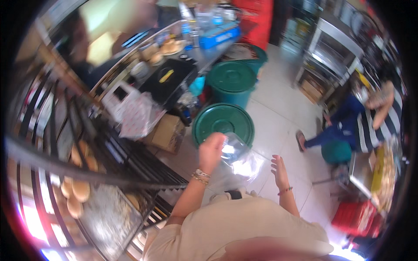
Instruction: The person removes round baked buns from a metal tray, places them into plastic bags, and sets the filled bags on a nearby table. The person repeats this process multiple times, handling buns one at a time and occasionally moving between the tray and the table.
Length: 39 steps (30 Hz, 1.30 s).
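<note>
A clear plastic bag (pixel 245 166) hangs in front of me, its upper edge gripped by my left hand (pixel 211 146). Light glints off the thin film, and the bag looks partly spread. To its right, my right hand (pixel 279 168) is held up with fingers apart and nothing in it. Beyond the left hand stands a bin with a round green lid (pixel 223 122). Below and left, bread rolls (pixel 78 192) lie at one end of a worn metal baking tray (pixel 109 215) in a dark metal rack (pixel 130 186).
A second green-lidded bin (pixel 232 76) stands farther back. Left of the bins are a cardboard box (pixel 168 132), a pink-patterned plastic bag (pixel 138 114) and a cluttered counter with a black tray (pixel 168 80). On the right sits a person in a striped top (pixel 375 120), near red crates (pixel 354 217).
</note>
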Each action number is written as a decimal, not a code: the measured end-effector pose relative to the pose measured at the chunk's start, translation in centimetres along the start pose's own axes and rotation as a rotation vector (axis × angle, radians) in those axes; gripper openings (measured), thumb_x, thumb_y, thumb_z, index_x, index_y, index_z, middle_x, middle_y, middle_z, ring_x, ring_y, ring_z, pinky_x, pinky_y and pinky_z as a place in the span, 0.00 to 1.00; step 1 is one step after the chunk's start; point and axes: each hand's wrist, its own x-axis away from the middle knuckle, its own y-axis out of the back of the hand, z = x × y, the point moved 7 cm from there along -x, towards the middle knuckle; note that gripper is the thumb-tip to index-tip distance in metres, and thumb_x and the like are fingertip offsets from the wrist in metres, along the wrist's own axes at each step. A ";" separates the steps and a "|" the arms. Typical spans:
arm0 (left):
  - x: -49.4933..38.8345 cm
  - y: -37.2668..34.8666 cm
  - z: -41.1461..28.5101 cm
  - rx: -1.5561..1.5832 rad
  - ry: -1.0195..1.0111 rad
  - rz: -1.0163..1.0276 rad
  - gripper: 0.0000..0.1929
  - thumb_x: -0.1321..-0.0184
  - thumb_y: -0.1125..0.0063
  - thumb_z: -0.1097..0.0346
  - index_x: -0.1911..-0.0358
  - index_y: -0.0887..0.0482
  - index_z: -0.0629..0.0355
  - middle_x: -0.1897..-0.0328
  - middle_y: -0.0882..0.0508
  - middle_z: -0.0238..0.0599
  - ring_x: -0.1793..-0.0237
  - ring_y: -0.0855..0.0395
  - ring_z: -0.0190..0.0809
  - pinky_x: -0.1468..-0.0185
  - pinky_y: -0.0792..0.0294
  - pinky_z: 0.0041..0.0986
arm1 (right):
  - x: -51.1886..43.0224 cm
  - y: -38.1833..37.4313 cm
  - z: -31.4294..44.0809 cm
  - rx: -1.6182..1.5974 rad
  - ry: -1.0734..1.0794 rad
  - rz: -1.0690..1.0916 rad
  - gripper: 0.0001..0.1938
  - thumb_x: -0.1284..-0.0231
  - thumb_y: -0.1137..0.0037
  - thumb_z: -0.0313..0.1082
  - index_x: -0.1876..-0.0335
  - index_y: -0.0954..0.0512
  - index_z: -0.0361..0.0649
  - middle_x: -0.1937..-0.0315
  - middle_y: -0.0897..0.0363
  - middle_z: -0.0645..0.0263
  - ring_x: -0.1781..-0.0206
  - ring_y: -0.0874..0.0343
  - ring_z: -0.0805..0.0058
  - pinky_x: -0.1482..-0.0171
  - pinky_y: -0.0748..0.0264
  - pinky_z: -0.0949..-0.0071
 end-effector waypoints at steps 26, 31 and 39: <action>17.1 9.4 -6.5 -0.378 0.397 0.038 0.11 0.36 0.38 0.63 0.70 0.17 0.63 0.80 0.23 0.45 0.82 0.30 0.48 0.74 0.33 0.33 | 7.2 -17.7 6.8 0.215 0.255 1.256 0.05 0.33 0.41 0.31 0.65 0.21 0.39 0.75 0.23 0.73 0.73 0.25 0.88 0.69 0.27 0.83; 20.2 15.2 -7.7 -0.046 0.578 0.025 0.17 0.36 0.35 0.58 0.77 0.21 0.64 0.84 0.26 0.40 0.84 0.35 0.38 0.77 0.38 0.31 | 12.3 -20.1 5.7 0.280 0.290 1.168 0.11 0.29 0.45 0.36 0.68 0.21 0.40 0.78 0.26 0.75 0.80 0.30 0.90 0.78 0.36 0.84; 26.5 24.0 -9.1 -0.012 0.622 -0.018 0.22 0.34 0.36 0.58 0.83 0.24 0.66 0.89 0.33 0.33 0.81 0.41 0.27 0.79 0.41 0.28 | 23.9 -23.9 3.3 0.098 0.172 1.275 0.11 0.30 0.43 0.35 0.71 0.20 0.42 0.84 0.30 0.76 0.83 0.35 0.91 0.81 0.41 0.84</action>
